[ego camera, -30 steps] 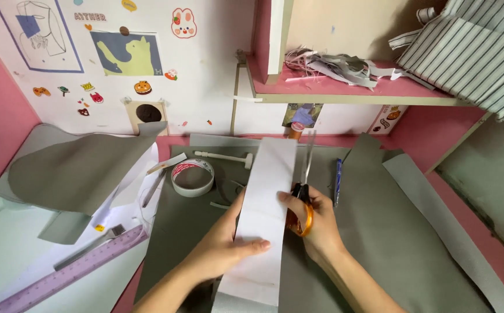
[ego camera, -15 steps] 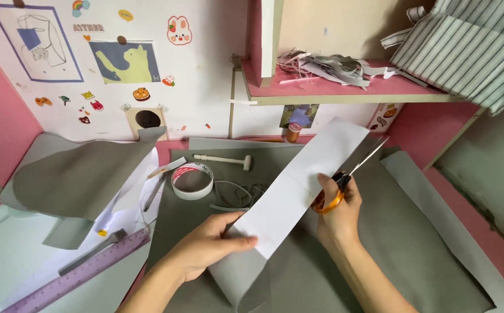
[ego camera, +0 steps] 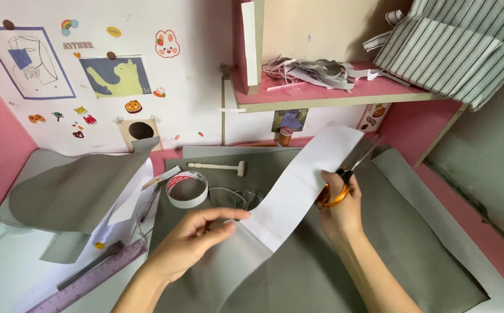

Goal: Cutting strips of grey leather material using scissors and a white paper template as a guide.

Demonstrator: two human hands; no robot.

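In the head view, my right hand holds the scissors by their orange handles, fingers closed through the loops. The blades point up and away from my palm, toward the pink shelf, and they are blurred, so I cannot tell how far they stand open. My left hand pinches the lower end of the white strip, thumb on top and fingers under it, a narrow grip.

The strip is the thing between my 2 hands. Its long axis runs diagonal, from my left fingers up and to the right, and it passes just beside the scissors on their left side. The upper end is free and lifts above the table. So the right hand is nearer to the upper half, the left hand holds the lower end. The strip looks white and smooth on this face, flat and stiff enough to keep its shape, and where it reaches my left hand it seems to join a grey piece.

Under both hands lies a large grey sheet, matte, like felt or thin fabric. To the left of my left hand stand 1 roll of tape, round and white, and further down a purple ruler. A thin white cord lies just beyond my left fingers.
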